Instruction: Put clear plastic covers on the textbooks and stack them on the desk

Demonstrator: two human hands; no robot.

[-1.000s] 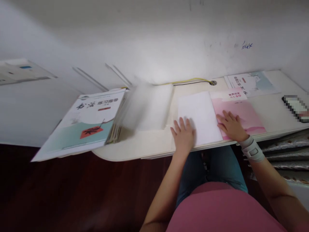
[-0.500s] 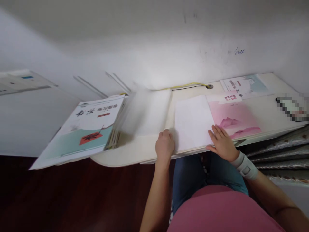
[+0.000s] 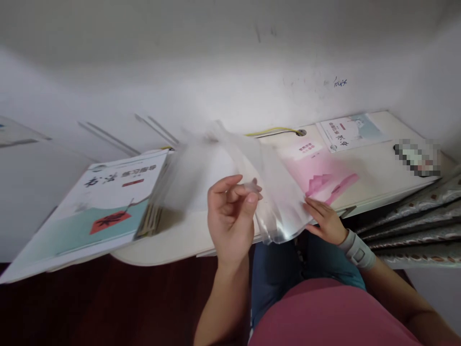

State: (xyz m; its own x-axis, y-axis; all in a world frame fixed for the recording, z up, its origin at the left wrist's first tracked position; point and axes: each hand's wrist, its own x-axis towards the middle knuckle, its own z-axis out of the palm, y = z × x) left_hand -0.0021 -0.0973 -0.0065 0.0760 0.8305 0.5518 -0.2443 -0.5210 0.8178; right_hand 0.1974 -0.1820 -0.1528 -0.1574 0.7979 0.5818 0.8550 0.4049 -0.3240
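Note:
A clear plastic book cover (image 3: 284,197) is lifted and bowed up over the desk. At its left part, my left hand (image 3: 232,216) is raised palm up, thumb and fingers pinching the film. My right hand (image 3: 326,221), with a grey band on the wrist, has its fingers and thumb at the right edge of the film. Under and beside the film lies a pink book (image 3: 331,175) with a mountain picture, partly veiled by the plastic. More clear film, blurred, spreads to the left over a white area.
A stack of books with a teal-and-white cover (image 3: 108,202) lies at the left. Another such book (image 3: 351,132) is at the back right, near a blurred-out phone (image 3: 414,158). A yellow cable (image 3: 270,131) runs along the wall to a desk hole (image 3: 301,132). Patterned folds (image 3: 410,216) hang at the right.
My left hand has risen from the desk edge and turned palm up, now lifting the clear plastic. The film has moved right, over the white page and part of the pink book.

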